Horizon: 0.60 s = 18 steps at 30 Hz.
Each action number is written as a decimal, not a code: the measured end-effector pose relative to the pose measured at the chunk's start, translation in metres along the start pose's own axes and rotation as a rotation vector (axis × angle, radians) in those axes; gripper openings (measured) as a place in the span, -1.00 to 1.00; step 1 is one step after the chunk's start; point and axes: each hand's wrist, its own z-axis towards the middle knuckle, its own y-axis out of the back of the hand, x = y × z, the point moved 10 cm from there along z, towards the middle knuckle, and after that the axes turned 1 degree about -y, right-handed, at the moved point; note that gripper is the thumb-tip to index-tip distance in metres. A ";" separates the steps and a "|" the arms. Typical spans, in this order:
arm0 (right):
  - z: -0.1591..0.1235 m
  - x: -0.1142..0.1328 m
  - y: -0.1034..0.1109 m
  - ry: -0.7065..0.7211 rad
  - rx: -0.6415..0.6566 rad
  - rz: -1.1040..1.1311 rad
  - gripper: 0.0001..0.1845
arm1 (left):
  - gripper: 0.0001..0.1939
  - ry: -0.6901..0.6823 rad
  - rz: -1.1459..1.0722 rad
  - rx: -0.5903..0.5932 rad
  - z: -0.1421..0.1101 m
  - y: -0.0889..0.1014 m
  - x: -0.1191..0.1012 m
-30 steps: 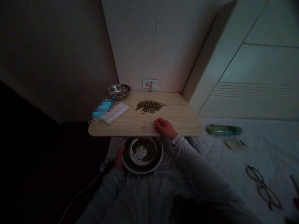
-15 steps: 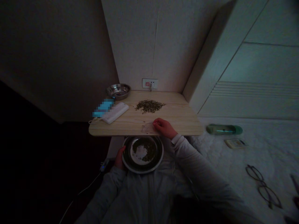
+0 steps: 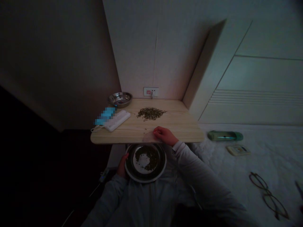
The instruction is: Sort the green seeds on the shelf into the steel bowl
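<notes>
My left hand (image 3: 122, 166) grips the left rim of a round metal basin (image 3: 145, 181), held below the front edge of the wooden table (image 3: 175, 132). Small dark green beans or seeds (image 3: 153, 157) lie in a curve over the basin's pale bottom. At the table's front edge my right hand (image 3: 164, 135) has its fingers pinched on a thin, see-through plastic piece (image 3: 149, 136) resting on the wood. A few loose grains lie just beyond that piece. Further back on the table spreads a pile of the same grains (image 3: 151, 113).
At the table's back left stand a steel bowl (image 3: 120, 99), a phone with a blurred screen (image 3: 105, 116) and a white power strip (image 3: 117, 120). A wall socket (image 3: 151, 91) sits behind. On the bed to the right lie a green bottle (image 3: 224, 136), a small device (image 3: 238, 150) and glasses (image 3: 268, 194).
The view has tilted up a little, so everything sits lower in the picture. Both hands keep nearly the same place against the table and basin.
</notes>
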 end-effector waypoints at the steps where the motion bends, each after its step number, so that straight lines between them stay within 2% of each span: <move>1: 0.000 0.000 0.000 -0.003 -0.001 0.003 -0.76 | -0.73 -0.003 0.006 -0.002 0.000 0.000 0.000; 8: -0.001 0.000 0.003 -0.032 -0.036 0.007 -0.77 | -0.78 -0.010 0.023 -0.029 -0.002 0.002 -0.002; 18: -0.002 -0.007 0.028 -0.078 -0.298 -0.057 -0.81 | -0.76 -0.047 0.042 -0.023 -0.001 0.003 -0.005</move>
